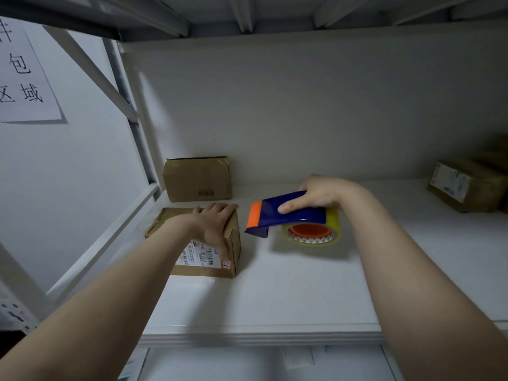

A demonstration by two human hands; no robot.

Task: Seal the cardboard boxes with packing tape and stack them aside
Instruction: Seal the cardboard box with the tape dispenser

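A small cardboard box with a white shipping label on its front lies on the white shelf. My left hand rests on its top, fingers curled over the far right edge. To its right my right hand grips a blue and orange tape dispenser with a roll of clear yellowish tape, held just above the shelf. The dispenser's orange blade end points toward the box, a short gap away. A second taped cardboard box stands behind the first, against the back wall.
More cardboard boxes sit at the far right of the shelf. A white rack upright and diagonal brace bound the left side, with a paper sign on the left wall. Another shelf lies overhead.
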